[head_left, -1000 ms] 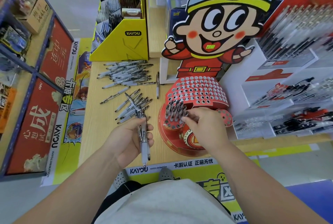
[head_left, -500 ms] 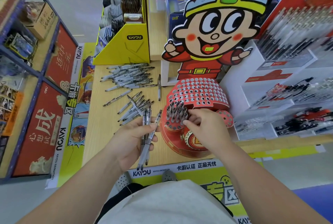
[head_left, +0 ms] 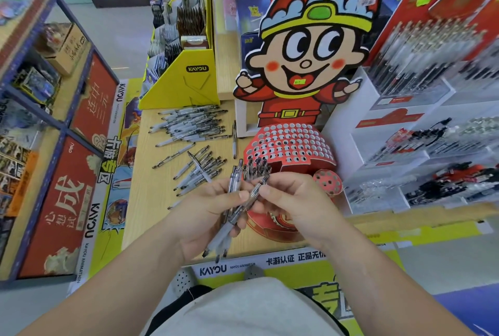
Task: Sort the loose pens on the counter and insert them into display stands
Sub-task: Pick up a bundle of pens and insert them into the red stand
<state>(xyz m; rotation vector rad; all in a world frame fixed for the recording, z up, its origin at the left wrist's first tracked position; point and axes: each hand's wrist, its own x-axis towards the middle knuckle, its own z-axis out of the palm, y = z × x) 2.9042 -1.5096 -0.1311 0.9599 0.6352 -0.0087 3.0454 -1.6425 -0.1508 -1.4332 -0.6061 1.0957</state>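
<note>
Pen bundle (head_left: 225, 238) is gripped in the curled left hand (head_left: 199, 217). The right hand (head_left: 294, 200) pinches one pen (head_left: 258, 185) from it. The red perforated display stand (head_left: 290, 144), partly filled, is just beyond both hands. Loose pens (head_left: 198, 167) lie beyond the left hand on the wooden counter (head_left: 151, 195). Stocked pen racks (head_left: 432, 146) are right of the right hand.

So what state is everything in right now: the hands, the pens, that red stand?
Left hand: grips a bundle of pens.
Right hand: pinches one pen of that bundle.
Red display stand: holds a few inserted pens, most holes empty.
Loose pens: lying in two heaps on the counter.
</note>
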